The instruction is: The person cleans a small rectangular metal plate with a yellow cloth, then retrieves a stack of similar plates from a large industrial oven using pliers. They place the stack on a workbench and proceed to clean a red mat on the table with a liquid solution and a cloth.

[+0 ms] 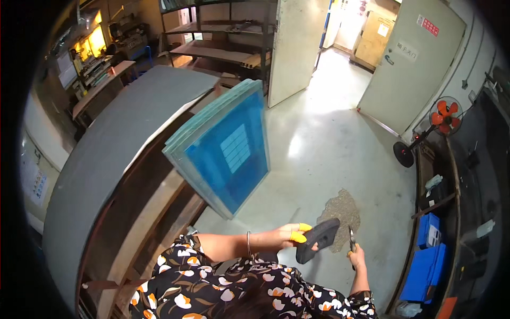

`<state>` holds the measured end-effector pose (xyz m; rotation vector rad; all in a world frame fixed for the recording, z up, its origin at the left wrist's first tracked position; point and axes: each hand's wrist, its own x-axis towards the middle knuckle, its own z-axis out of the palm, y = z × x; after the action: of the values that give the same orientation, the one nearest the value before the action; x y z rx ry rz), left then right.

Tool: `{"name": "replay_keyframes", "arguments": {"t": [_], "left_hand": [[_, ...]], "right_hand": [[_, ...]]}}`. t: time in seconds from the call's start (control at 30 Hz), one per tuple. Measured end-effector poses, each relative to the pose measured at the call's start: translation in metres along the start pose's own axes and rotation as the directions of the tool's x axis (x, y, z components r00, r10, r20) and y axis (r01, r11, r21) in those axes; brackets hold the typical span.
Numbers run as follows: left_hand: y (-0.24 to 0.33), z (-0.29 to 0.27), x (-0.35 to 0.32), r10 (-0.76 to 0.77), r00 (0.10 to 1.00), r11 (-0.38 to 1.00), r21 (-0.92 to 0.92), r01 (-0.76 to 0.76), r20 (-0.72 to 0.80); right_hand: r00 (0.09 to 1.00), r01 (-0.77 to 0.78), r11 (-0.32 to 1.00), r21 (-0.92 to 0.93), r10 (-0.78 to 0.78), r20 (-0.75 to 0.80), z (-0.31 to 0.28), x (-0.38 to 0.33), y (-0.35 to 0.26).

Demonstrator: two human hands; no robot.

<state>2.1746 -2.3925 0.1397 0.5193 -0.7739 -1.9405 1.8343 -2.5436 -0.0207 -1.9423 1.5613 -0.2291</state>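
Note:
My left hand [289, 236], with yellow finger cots on two fingertips and a thin bracelet at the wrist, holds a dark grey flat rubber-like piece [317, 238] by its near end. My right hand [357, 258] is closed around a small pair of scissors [351, 240], whose blades point up beside the grey piece's right edge. Both hands are out in front of my flower-patterned dress [234, 292], over the pale floor.
A stack of blue framed screens [226, 146] leans against a long grey-topped bench [106, 154] on my left. A rough stain [342, 212] marks the floor. On the right are a dark bench with blue boxes [427, 260] and a small orange fan [445, 114]. Open doors stand ahead.

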Motion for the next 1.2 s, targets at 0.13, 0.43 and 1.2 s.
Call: {"name": "replay_keyframes", "arguments": {"t": [0.13,0.43,1.2], "left_hand": [[0.064,-0.063,0.121,0.034,0.999,0.999,-0.022,-0.033,0.028],[0.192,-0.174,0.353,-0.037,0.99,0.994,-0.099,0.051,0.139],[0.596,-0.468,0.833,0.237,0.956,0.956,-0.217,-0.198,0.172]], "right_hand": [[0.987,-0.157,0.825,0.542,0.116,0.11,-0.012,0.109,0.006],[0.994,-0.103,0.96,0.262,0.089,0.064,-0.129,0.198,-0.01],[0.69,-0.723,0.418,0.551,0.389,0.611,-0.213,1.064,0.021]]}}
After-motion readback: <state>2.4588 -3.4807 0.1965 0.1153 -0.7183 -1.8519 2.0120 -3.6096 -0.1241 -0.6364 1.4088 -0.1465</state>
